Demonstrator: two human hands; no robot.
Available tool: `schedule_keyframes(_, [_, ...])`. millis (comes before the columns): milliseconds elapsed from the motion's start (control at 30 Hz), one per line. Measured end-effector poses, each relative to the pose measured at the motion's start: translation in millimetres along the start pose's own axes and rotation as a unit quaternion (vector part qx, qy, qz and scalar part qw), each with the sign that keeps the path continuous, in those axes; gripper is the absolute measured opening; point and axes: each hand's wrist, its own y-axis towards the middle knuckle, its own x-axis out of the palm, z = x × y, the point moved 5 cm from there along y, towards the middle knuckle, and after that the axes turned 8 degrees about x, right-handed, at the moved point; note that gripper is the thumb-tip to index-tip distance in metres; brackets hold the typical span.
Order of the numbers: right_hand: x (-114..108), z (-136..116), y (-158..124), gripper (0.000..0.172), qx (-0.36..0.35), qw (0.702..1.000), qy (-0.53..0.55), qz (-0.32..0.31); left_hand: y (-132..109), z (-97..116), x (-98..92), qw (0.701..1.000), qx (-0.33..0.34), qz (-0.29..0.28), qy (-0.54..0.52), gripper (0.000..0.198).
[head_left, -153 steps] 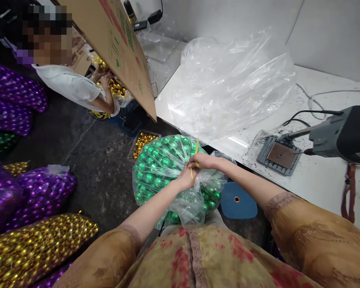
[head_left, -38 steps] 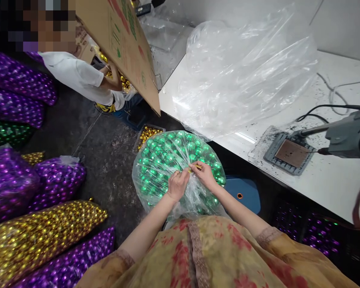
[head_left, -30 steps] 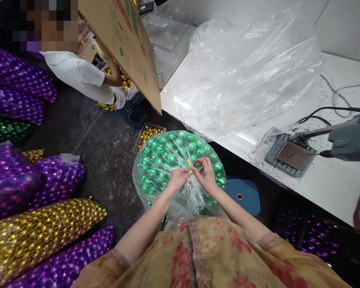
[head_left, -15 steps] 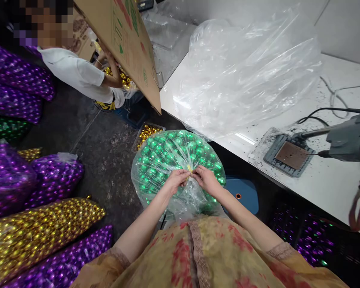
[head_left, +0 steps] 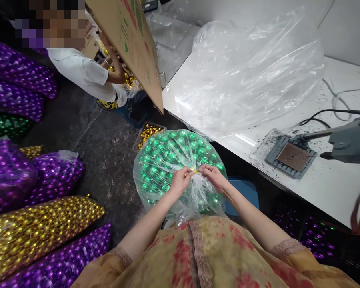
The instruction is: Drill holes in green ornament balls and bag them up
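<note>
A clear plastic bag of shiny green balls (head_left: 162, 164) stands in front of me on the dark floor. Its neck is gathered at the top, and a thin yellow tie (head_left: 193, 171) is wrapped there. My left hand (head_left: 180, 183) pinches the tie from the left with its fingers closed. Closed in a pinch as well, my right hand (head_left: 213, 177) holds the tie from the right. The loose bag end hangs down toward my lap.
Bags of purple (head_left: 55, 176), gold (head_left: 39, 230) and green balls lie on the floor at left. A person in a white shirt (head_left: 84, 74) works behind a cardboard sheet (head_left: 132, 44). Large clear plastic (head_left: 246, 72) and a grey machine (head_left: 349, 140) sit on the white table (head_left: 333, 188).
Five seconds ago the tie's long end stuck up as I wound it. Now both hands pinch its short ends close together at the bag's neck; the bag has barely moved.
</note>
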Motion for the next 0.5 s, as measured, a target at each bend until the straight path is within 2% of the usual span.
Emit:
schedule_keyframes(200, [-6, -1, 2, 0.047, -0.013, 0.999, -0.026, 0.014, -7, 4, 0.4, 0.996, 0.023, -0.02, 0.082, 0.014])
schedule_keyframes(400, [-33, 8, 5, 0.035, -0.076, 0.981, -0.139, 0.111, -21, 10, -7.9, 0.982, 0.028, -0.073, 0.17, 0.023])
schedule_keyframes(500, [-43, 16, 7, 0.03, -0.08, 0.973, -0.166, 0.136, -31, 6, -15.7, 0.986, 0.012, -0.086, 0.145, 0.028])
